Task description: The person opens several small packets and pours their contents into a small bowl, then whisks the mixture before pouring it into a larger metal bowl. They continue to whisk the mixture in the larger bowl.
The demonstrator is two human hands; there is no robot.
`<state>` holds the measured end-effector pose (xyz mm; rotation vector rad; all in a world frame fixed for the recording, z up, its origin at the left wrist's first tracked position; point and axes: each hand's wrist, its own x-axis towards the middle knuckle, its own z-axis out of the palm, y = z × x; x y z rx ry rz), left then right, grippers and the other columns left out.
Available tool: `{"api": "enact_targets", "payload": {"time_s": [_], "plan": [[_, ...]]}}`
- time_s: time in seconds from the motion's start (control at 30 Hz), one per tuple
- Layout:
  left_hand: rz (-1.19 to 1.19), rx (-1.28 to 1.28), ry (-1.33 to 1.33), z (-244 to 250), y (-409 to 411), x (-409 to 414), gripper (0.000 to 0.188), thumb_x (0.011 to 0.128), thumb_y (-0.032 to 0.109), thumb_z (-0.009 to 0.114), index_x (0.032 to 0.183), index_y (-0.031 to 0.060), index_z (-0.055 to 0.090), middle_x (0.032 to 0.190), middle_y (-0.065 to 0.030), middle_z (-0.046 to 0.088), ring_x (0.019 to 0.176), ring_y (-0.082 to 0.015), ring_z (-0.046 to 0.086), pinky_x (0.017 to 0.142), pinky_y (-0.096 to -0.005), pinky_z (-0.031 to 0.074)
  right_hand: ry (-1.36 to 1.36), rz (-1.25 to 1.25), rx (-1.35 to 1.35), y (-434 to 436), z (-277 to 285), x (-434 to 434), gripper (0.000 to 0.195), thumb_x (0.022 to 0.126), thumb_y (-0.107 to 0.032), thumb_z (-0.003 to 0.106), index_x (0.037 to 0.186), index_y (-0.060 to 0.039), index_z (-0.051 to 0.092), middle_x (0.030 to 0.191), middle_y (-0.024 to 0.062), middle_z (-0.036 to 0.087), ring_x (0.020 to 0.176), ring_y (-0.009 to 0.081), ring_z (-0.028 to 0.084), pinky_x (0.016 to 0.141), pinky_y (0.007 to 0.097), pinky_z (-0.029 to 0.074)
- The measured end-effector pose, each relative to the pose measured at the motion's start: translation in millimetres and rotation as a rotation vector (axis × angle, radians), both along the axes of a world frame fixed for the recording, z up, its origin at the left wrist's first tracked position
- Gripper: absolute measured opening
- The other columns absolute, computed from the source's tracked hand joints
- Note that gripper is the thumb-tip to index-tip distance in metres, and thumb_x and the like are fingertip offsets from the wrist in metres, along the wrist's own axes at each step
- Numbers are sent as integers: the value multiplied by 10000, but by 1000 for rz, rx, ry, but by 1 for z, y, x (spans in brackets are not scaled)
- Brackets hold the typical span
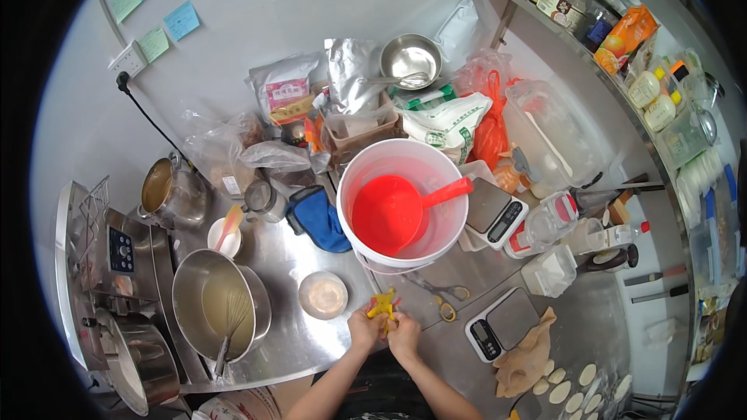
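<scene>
My left hand point(365, 328) and my right hand point(403, 332) meet at the front edge of the steel worktop, both pinching a small crumpled yellow and red packet point(383, 303). Its contents cannot be made out. Scissors point(444, 295) with yellow and grey handles lie to the right, just past my right hand. Left of my hands stands a small metal bowl point(323, 296) with a pale substance in it. Beyond my hands is a white plastic bucket point(344, 204) with a red plastic dipper point(388, 216) inside, its handle over the right rim.
A deep steel pot point(264, 303) holds pale liquid and a whisk point(230, 321). A digital scale point(490, 335) sits at right beside a brown cloth point(525, 356) and several flattened dough pieces point(560, 392). A blue oven mitt point(320, 219) touches the bucket's left. Bags and containers line the wall.
</scene>
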<state>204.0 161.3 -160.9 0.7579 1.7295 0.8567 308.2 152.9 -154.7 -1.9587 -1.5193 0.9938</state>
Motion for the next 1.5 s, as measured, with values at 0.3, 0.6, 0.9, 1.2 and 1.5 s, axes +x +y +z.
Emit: {"api": "enact_targets", "payload": {"time_s": [0.3,0.6,0.9,1.2,1.5], "plan": [[285,6,-317,-6,-2,-3,313,794,8,763,1078,-64,652,907,-90,713,724,-147,658,637,-287,545,-247,453,182,-16,21,-11,228,853,-31,567,1060,55,609,1045,185,537,898,360,623,726,455,545],[178,-91,30,-8,-14,-17,298,799,16,752,1080,-54,681,894,-99,722,701,-139,661,626,-294,555,-120,181,118,10,26,28,157,839,-55,625,990,-13,620,954,183,618,863,410,617,750,494,495],[204,-69,10,-6,-34,-29,313,804,15,756,1100,-49,675,916,-84,719,737,-121,656,665,-277,554,-318,163,-85,11,16,-1,244,797,-182,741,983,-72,628,983,114,624,969,330,618,775,478,503],[246,-60,-116,-13,-44,-35,312,787,48,766,1070,-57,686,891,-105,730,721,-142,668,665,-293,545,-351,89,15,0,6,-13,163,767,-141,771,884,-76,680,875,106,681,808,288,671,723,425,518],[-49,-104,-523,23,-47,-45,268,822,-28,724,1078,-54,650,993,-113,712,822,-191,696,739,-307,575,823,-347,-226,-44,13,2,169,807,-28,753,946,31,676,854,58,687,756,112,631,706,256,513]]}}
